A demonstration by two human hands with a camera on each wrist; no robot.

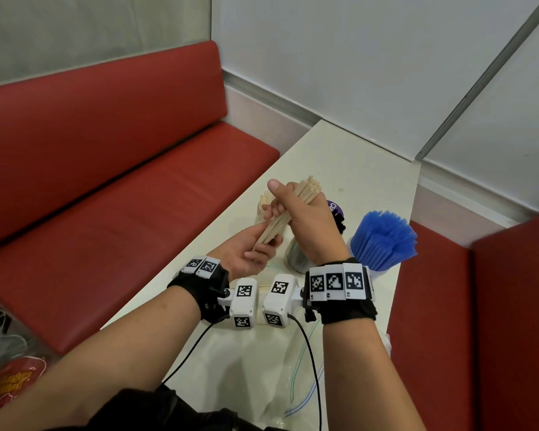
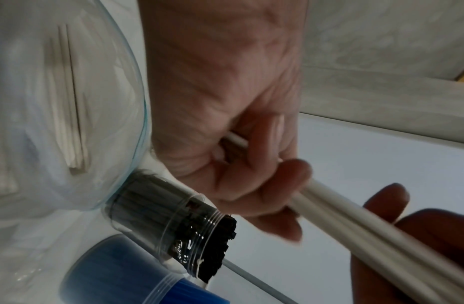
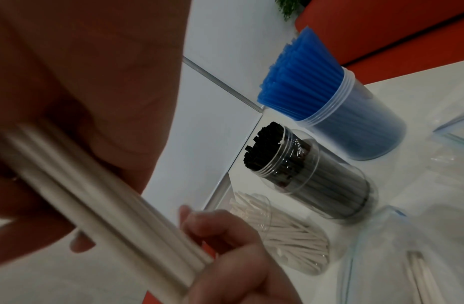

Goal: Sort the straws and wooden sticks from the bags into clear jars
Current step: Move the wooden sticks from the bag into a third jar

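Here, both hands work a bundle of wooden sticks (image 1: 296, 209) above the counter (image 1: 349, 169). The right hand (image 1: 308, 225) wraps around the bundle's upper part, thumb raised; the left hand (image 1: 246, 253) cups the lower ends with curled fingers. The step in hand appears to be squaring the bundle before dropping it in. Next, it likely needs guiding upright into the stick jar (image 3: 285, 232), just beyond the hands, which already holds pale sticks. The sticks look thin, flat and light-coloured, their ends uneven. Right of the hands stand jars of black straws (image 3: 311, 179) and blue straws (image 1: 383, 241).
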